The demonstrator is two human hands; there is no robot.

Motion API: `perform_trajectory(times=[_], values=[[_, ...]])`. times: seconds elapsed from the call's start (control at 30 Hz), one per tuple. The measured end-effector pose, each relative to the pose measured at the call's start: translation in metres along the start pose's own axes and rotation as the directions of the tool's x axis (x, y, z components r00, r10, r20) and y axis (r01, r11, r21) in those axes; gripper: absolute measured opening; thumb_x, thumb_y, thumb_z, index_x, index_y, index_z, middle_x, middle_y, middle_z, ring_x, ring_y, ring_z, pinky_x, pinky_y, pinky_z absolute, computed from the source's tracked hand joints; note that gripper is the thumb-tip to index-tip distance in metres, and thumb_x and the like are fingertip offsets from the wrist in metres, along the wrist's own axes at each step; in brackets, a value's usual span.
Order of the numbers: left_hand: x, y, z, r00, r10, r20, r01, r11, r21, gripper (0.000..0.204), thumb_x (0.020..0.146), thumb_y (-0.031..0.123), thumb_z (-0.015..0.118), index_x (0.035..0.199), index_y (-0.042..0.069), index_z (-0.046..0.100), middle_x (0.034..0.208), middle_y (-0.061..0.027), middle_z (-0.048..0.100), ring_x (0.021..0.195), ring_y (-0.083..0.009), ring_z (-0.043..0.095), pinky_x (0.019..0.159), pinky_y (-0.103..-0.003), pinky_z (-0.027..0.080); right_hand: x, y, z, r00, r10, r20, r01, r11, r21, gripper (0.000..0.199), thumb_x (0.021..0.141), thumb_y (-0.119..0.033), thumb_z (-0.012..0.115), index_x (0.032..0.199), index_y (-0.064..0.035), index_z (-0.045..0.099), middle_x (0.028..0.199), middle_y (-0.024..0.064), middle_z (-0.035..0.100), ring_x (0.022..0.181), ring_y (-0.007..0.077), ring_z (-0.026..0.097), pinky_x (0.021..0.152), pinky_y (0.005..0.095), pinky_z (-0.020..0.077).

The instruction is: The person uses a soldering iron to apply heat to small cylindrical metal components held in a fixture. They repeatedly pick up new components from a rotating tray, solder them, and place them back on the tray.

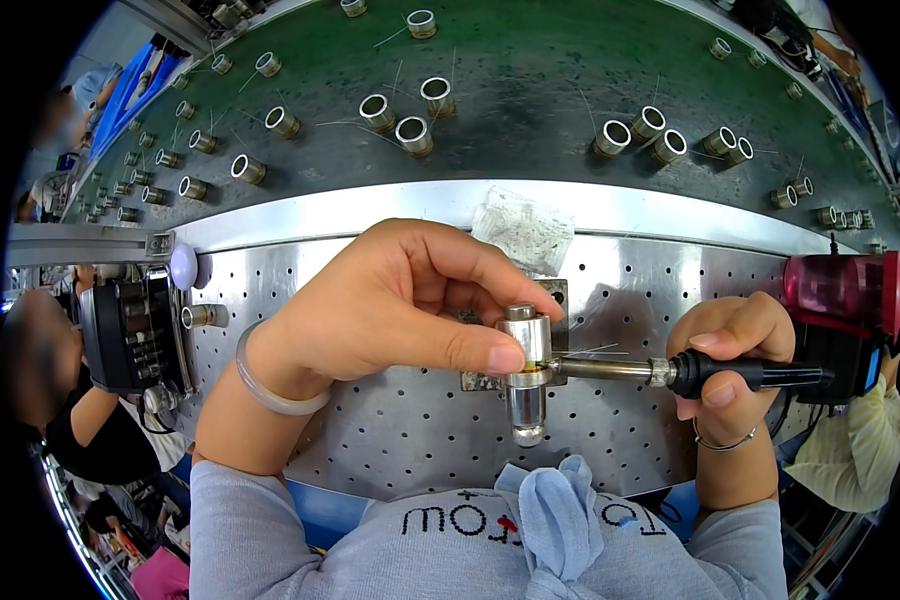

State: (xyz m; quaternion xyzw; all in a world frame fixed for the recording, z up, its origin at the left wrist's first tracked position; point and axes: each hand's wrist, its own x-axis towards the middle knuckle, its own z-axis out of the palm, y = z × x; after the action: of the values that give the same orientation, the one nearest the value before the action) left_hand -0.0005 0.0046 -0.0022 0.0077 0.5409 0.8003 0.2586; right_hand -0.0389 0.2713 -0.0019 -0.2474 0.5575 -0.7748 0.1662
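Note:
My left hand (pixel 370 300) pinches a shiny metal cylinder (pixel 526 335) between thumb and fingers. Below it, in line, is a rounded metal post (pixel 527 410); whether the two are one piece I cannot tell. In my right hand (pixel 740 340) is a soldering iron (pixel 610 370) with a black handle, its shaft pointing left. The iron's end meets the side of the cylinder at the joint, where a bit of yellow shows. Thin wires (pixel 595 350) stick out to the right just above the shaft. A metal block (pixel 480 381) lies partly hidden underneath.
A perforated metal worktop (pixel 370 440) lies under my hands, with a crumpled whitish cloth (pixel 523 230) at its far edge. Beyond runs a green belt (pixel 530 90) bearing several metal rings with wires. One ring (pixel 204 316) stands left; a pink container (pixel 840 290) is right. Other people sit at both sides.

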Motion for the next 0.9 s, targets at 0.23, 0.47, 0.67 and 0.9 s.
perform_trajectory(times=[0.23, 0.47, 0.67, 0.9], values=[[-0.0004, 0.0013, 0.0008, 1.000, -0.006, -0.004, 0.006, 1.000, -0.006, 0.039, 0.064, 0.004, 0.076, 0.099, -0.008, 0.063, 0.085, -0.0097, 0.062, 0.075, -0.0123, 0.058, 0.068, -0.021, 0.047, 0.0014, -0.0011, 0.0004, 0.997, -0.056, 0.048, 0.059, 0.996, -0.067, 0.027, 0.066, 0.000, 0.075, 0.085, 0.0013, 0.056, 0.065, 0.0065, 0.056, 0.053, 0.0130, 0.052, 0.050, 0.0239, 0.0395], [-0.0016, 0.0024, 0.0014, 1.000, 0.000, 0.009, 0.000, 1.000, -0.026, 0.041, 0.064, 0.000, 0.075, 0.102, -0.008, 0.061, 0.087, -0.0107, 0.062, 0.081, -0.0145, 0.060, 0.072, -0.022, 0.050, 0.0027, -0.0030, 0.0017, 0.991, -0.071, 0.113, 0.079, 0.994, -0.076, 0.026, 0.065, 0.002, 0.074, 0.085, 0.0019, 0.057, 0.064, 0.0077, 0.057, 0.051, 0.0142, 0.052, 0.048, 0.0248, 0.0391], [-0.0013, 0.0030, 0.0014, 1.000, -0.018, 0.014, 0.018, 1.000, 0.001, 0.040, 0.066, -0.001, 0.075, 0.103, -0.009, 0.061, 0.089, -0.0120, 0.062, 0.083, -0.0158, 0.061, 0.074, -0.023, 0.051, 0.0028, -0.0029, 0.0013, 0.996, -0.087, 0.026, 0.088, 0.996, -0.033, 0.028, 0.065, 0.000, 0.076, 0.085, 0.0018, 0.057, 0.063, 0.0075, 0.057, 0.051, 0.0141, 0.052, 0.048, 0.0250, 0.0392], [-0.0018, 0.0037, 0.0022, 1.000, -0.026, 0.009, 0.026, 1.000, -0.006, 0.040, 0.067, -0.002, 0.073, 0.103, -0.009, 0.060, 0.089, -0.0121, 0.063, 0.083, -0.0159, 0.061, 0.075, -0.024, 0.051, 0.0041, 0.0002, 0.0007, 0.993, -0.097, 0.070, 0.101, 0.993, -0.063, 0.029, 0.065, 0.000, 0.076, 0.086, 0.0023, 0.056, 0.062, 0.0072, 0.057, 0.050, 0.0139, 0.051, 0.049, 0.0244, 0.0392]])
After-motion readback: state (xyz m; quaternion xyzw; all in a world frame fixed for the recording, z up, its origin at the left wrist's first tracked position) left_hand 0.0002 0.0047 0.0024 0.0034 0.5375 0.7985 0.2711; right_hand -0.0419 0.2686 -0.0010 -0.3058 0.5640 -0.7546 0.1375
